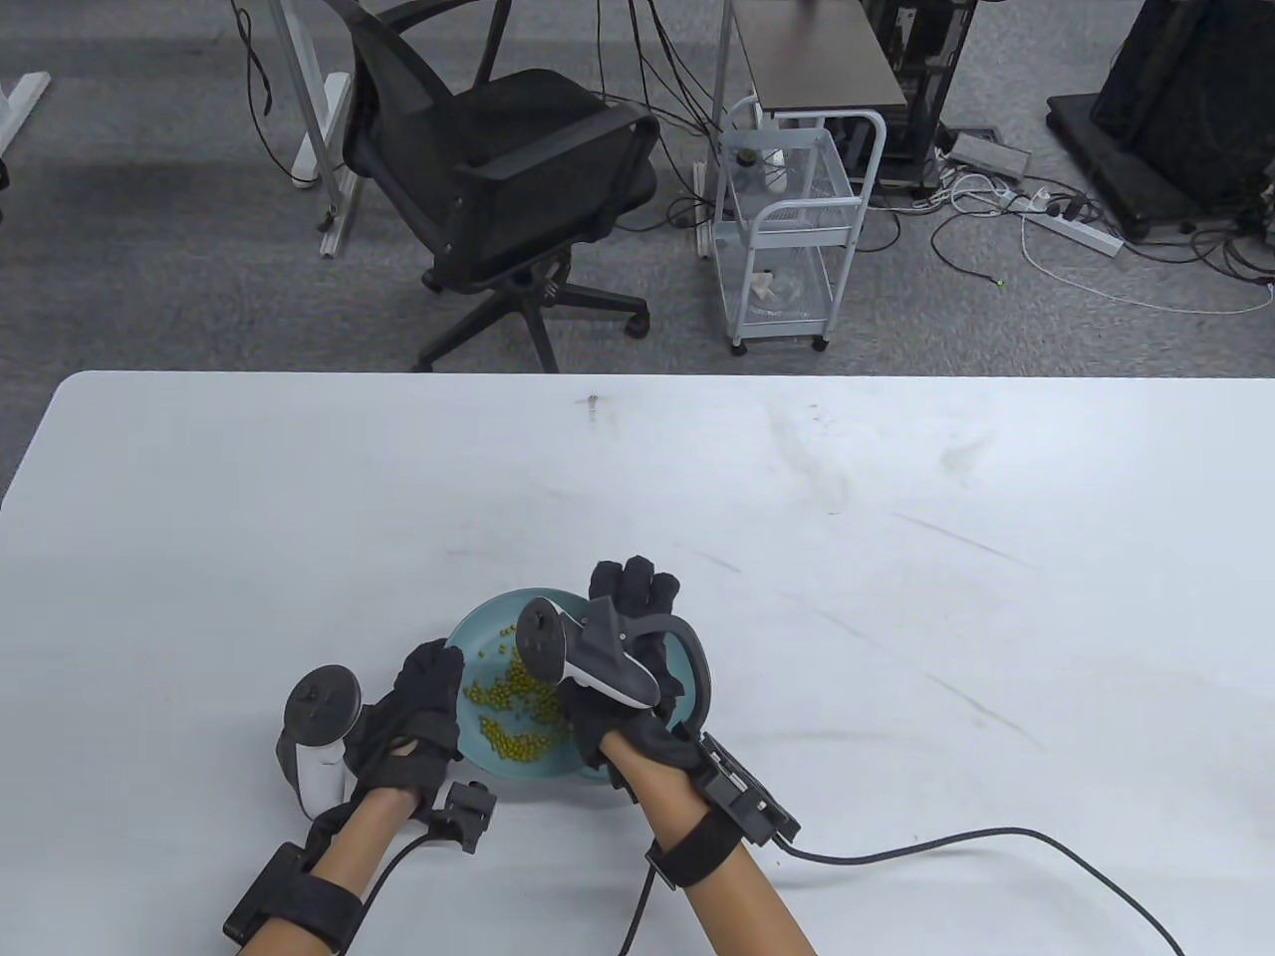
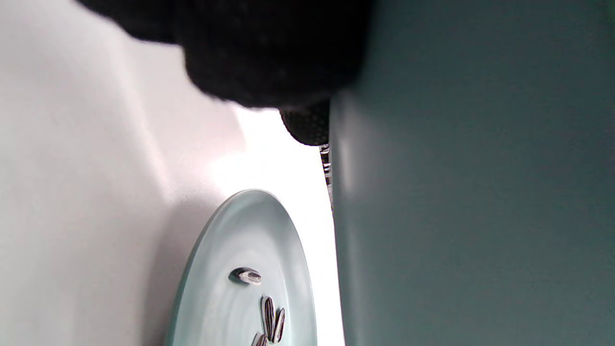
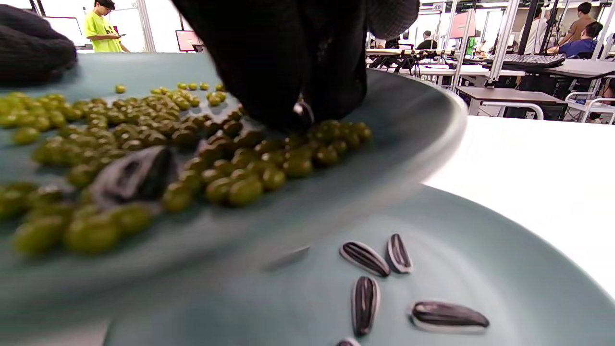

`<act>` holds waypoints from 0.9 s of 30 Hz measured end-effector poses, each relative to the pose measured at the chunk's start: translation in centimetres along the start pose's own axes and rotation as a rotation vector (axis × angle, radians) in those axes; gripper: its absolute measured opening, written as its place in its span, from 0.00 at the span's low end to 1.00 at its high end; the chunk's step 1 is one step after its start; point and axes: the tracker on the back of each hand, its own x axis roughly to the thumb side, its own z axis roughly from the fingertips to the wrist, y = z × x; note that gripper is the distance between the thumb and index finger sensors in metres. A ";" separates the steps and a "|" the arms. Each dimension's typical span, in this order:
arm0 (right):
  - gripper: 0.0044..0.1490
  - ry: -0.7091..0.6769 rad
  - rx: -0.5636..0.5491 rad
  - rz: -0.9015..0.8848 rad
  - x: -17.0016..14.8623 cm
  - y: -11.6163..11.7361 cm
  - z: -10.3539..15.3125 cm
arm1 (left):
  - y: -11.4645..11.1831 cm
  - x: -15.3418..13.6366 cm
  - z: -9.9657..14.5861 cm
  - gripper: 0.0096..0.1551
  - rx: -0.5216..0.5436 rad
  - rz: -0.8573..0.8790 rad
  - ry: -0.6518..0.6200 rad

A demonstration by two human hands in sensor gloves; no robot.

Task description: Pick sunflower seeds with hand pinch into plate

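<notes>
right hand (image 3: pixel 298 72) pinches sunflower seed (image 3: pixel 303 114) among green beans (image 3: pixel 144 129) | left hand (image 1: pixel 423 712) steadies bowl (image 1: pixel 478 622) | plate (image 3: pixel 504 269) awaits seed

Beyond my white desk (image 1: pixel 896 558) I see a black chair (image 1: pixel 508 189), a white wire cart (image 1: pixel 792 229) and cables (image 1: pixel 1086 239) on grey carpet.

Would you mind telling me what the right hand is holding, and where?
The right hand pinches a sunflower seed by its end, down among the green beans.
</notes>
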 end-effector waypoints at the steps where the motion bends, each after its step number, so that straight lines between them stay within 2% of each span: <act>1: 0.23 -0.002 0.009 -0.013 -0.1 0.0 0.0 | 0.0 0.0 0.0 0.24 -0.003 0.001 0.002; 12: 0.22 0.006 0.030 -0.063 -0.7 0.2 -0.2 | -0.1 0.0 -0.1 0.24 -0.013 -0.016 -0.006; 27: 0.20 -0.019 0.024 -0.040 -0.5 0.5 -0.2 | 0.0 0.0 -0.1 0.24 -0.001 -0.022 -0.003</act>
